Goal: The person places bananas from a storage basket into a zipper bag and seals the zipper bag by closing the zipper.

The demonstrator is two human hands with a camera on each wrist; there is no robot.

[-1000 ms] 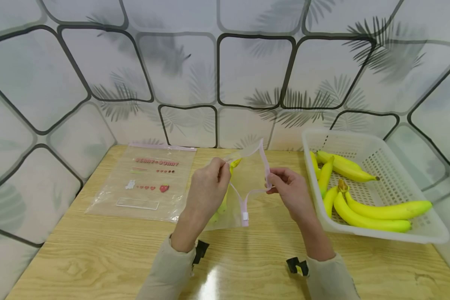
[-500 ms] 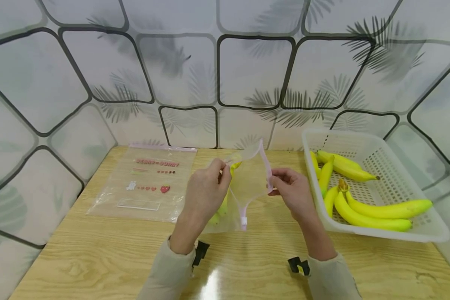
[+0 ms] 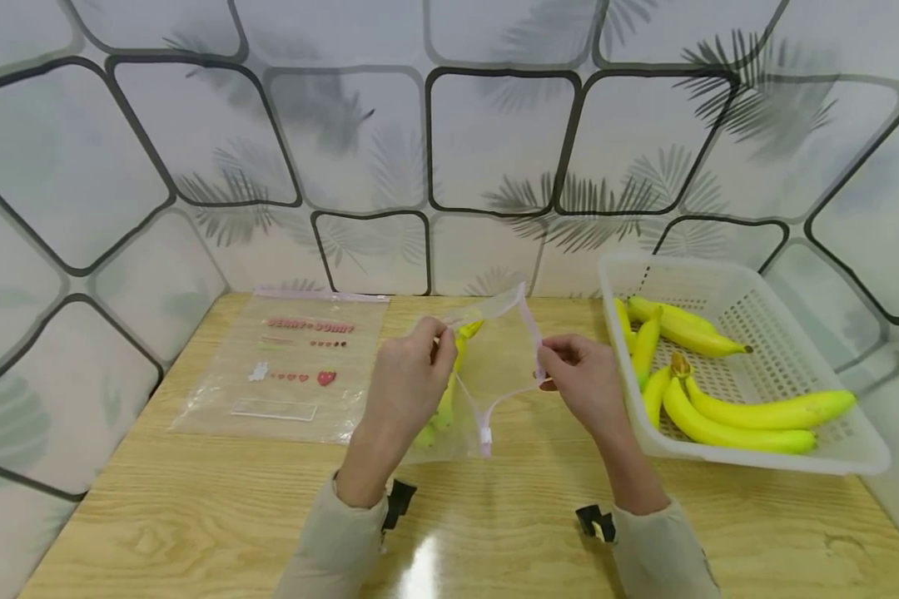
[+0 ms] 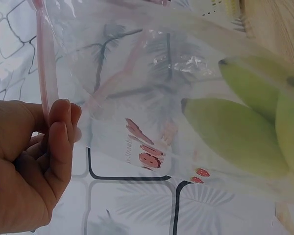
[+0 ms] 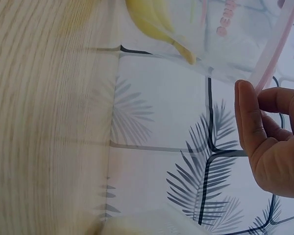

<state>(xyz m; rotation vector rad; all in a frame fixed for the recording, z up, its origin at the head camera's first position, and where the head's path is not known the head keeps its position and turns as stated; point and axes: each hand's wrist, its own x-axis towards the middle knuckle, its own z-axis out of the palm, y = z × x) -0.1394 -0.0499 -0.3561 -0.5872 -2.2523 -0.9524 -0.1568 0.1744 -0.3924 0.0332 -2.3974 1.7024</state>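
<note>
Held up between both hands is a clear zip bag with a pink zip edge, its mouth spread apart. My left hand pinches the left rim between thumb and fingers. The opposite rim is pinched by my right hand. A white slider hangs at the near corner of the mouth. Inside the bag are bananas, partly behind my left hand in the head view. Their greenish tips show through the plastic in the left wrist view, and a yellow end shows in the right wrist view.
Flat on the wooden table, at left, lies a second clear zip bag with red print. A white perforated basket at right holds several bananas. A patterned wall stands close behind the table.
The near edge of the bag's mouth has straightened a little from a dipped fold. Both hands keep their pinch almost in place, and the head view has shifted slightly.
</note>
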